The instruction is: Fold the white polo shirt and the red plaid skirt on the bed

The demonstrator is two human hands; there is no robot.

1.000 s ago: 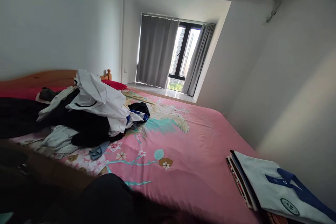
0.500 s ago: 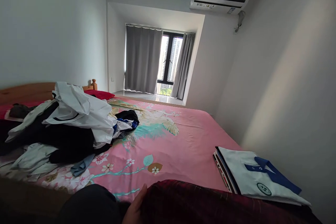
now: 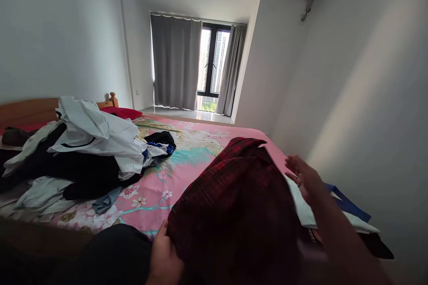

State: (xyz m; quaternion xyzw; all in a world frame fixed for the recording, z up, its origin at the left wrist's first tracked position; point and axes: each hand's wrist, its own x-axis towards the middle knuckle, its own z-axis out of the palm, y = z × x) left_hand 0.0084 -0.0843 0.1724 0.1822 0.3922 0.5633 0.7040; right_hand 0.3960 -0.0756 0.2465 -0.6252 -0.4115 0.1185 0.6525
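Observation:
A dark red plaid garment (image 3: 230, 196) rises in a tent-like shape at the front of the bed; its exact kind does not show. At its lower left edge, my left hand (image 3: 164, 254) is closed on the cloth. My right hand (image 3: 305, 178) is lifted to the right of the garment, fingers apart and nothing in them. Behind and below that hand lies a folded white polo shirt (image 3: 357, 221) with a blue collar, on top of a stack of folded clothes. My forearm and the plaid cloth cover part of the stack.
A loose heap of clothes, with a white garment (image 3: 100, 136) on top, lies on the left of the bed. The pink floral bedsheet (image 3: 234, 132) stretches toward the curtained window. A wall (image 3: 384, 98) stands close on the right. My dark-clad knee (image 3: 117, 254) is in front.
The plaid garment has risen from low in front to a raised, spread shape. My right hand has come into view on the right. The view has tilted down a little.

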